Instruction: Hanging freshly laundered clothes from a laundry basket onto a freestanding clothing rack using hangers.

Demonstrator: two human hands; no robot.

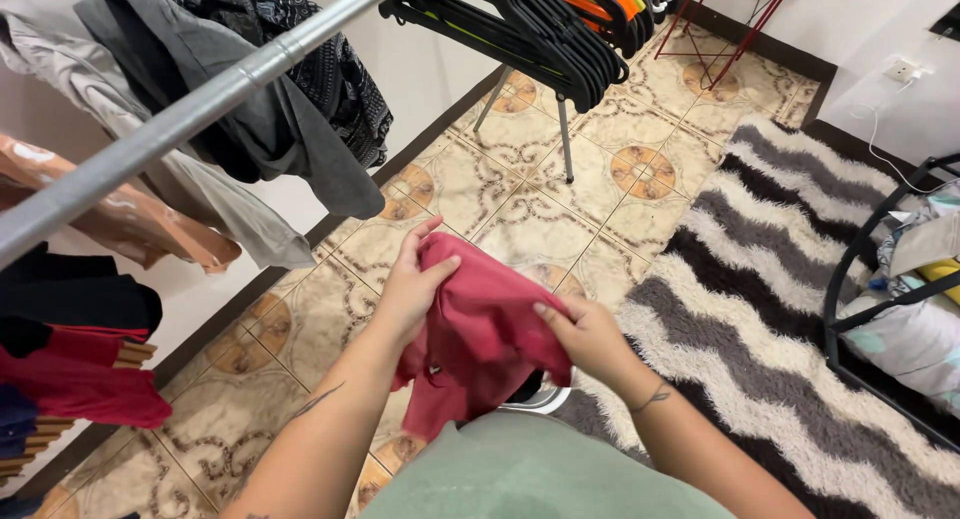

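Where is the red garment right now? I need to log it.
In the head view, centre: the red garment is bunched between left hand and right hand, above the tiled floor.

A garment (480, 329) is held at centre; a rail (200, 104) lies at ten o'clock, hangers (540, 29) at twelve, a rug (760, 279) at three.

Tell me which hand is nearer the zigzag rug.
Right. The right hand, gripping the red garment, is just beside the zigzag rug's edge; the left hand holds the garment farther away, over tiles.
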